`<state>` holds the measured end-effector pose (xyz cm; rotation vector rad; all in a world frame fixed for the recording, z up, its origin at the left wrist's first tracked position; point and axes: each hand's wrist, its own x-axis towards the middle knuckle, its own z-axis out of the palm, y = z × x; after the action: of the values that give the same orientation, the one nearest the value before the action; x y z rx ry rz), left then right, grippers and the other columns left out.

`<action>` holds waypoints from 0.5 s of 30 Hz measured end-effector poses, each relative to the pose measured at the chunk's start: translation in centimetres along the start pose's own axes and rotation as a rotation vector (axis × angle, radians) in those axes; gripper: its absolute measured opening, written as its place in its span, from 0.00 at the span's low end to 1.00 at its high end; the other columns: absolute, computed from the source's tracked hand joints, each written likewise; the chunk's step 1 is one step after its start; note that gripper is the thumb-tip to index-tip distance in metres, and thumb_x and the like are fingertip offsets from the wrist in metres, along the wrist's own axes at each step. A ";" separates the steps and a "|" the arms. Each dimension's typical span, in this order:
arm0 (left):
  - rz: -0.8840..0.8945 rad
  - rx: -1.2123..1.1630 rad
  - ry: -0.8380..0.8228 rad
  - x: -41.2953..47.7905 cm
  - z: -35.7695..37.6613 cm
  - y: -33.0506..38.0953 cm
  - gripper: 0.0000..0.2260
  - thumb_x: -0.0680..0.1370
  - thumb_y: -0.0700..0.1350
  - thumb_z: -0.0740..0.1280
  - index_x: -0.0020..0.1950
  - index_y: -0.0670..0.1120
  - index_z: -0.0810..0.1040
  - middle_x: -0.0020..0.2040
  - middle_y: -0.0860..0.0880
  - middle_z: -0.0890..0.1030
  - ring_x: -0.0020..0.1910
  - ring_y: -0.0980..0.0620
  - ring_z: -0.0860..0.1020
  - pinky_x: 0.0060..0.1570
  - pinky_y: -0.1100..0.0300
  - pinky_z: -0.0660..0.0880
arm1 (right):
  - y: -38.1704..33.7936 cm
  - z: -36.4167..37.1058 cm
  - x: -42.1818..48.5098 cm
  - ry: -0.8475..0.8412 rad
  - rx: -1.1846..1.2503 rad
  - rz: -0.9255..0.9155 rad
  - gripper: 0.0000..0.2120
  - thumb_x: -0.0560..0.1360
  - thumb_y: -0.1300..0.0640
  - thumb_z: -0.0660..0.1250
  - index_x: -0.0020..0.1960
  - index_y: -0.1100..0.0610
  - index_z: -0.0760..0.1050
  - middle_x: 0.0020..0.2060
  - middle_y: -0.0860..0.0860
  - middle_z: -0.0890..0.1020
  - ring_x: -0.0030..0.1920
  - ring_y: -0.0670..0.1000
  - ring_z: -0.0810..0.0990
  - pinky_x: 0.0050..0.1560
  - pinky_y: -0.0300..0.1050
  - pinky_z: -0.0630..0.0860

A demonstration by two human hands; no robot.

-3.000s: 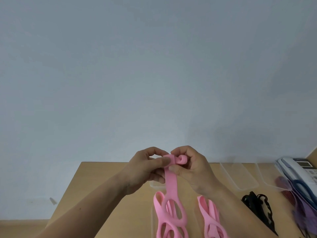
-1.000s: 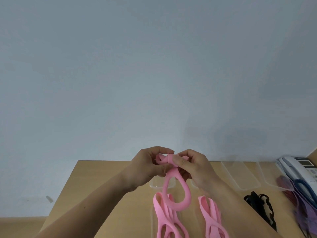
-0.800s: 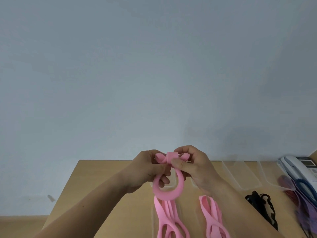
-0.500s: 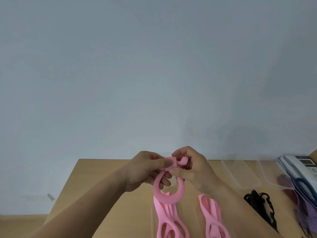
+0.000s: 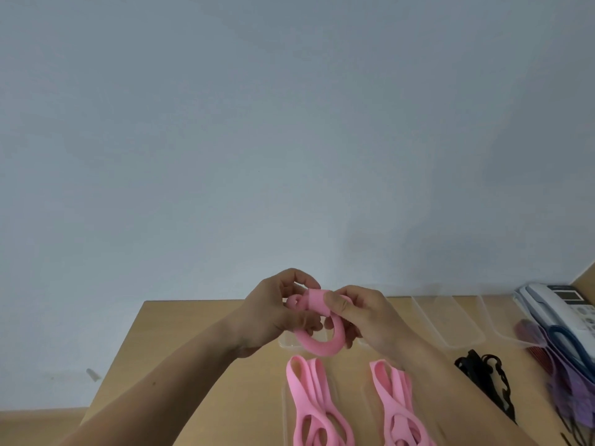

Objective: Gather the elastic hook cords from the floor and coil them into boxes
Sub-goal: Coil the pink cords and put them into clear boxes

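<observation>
Lower centre of frame: both hands held up just above a wooden table (image 5: 193, 349). The left hand (image 5: 273, 312) is curled round the rolled end of a pink cord (image 5: 318, 344), fingers wrapped over it. The right hand (image 5: 363, 317) pinches the same cord's flat band, thumb on top. The cord is bunched between them, with one loop hanging below the fingers, off the tabletop.

Beneath the hands: left pink bundle (image 5: 309, 400) and right pink bundle (image 5: 391, 403), lying side by side. I cannot tell whether they are boxed.

Right of frame: clear trays (image 5: 447, 320) by the table's far edge, a black cord (image 5: 483, 371), and a phone (image 5: 560, 304) at the right edge.
</observation>
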<state>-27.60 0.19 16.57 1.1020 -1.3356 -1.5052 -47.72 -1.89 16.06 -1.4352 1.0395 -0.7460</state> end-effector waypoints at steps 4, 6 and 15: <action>0.013 0.117 0.015 -0.1 0.6 -0.4 0.18 0.69 0.28 0.72 0.55 0.42 0.76 0.50 0.45 0.82 0.39 0.44 0.82 0.44 0.52 0.81 | 0.1 -0.4 -0.1 0.039 -0.046 -0.025 0.12 0.72 0.49 0.74 0.47 0.57 0.81 0.36 0.55 0.85 0.29 0.52 0.76 0.29 0.43 0.74; -0.025 0.162 0.046 0.0 0.8 -0.4 0.22 0.67 0.30 0.74 0.57 0.47 0.75 0.53 0.44 0.80 0.40 0.45 0.83 0.44 0.53 0.82 | 0.3 -0.4 -0.2 0.061 -0.046 -0.050 0.08 0.72 0.55 0.75 0.48 0.56 0.81 0.35 0.54 0.83 0.29 0.51 0.77 0.29 0.42 0.74; -0.175 -0.084 0.038 0.0 0.3 0.3 0.17 0.71 0.44 0.72 0.57 0.40 0.78 0.53 0.35 0.82 0.46 0.41 0.84 0.45 0.54 0.80 | 0.9 -0.4 -0.4 0.072 -0.129 -0.137 0.15 0.68 0.60 0.78 0.47 0.43 0.78 0.42 0.50 0.82 0.36 0.47 0.80 0.36 0.39 0.76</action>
<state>-27.85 0.26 16.86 1.2135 -1.1640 -1.6431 -48.37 -1.67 15.25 -1.6128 1.0688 -0.8470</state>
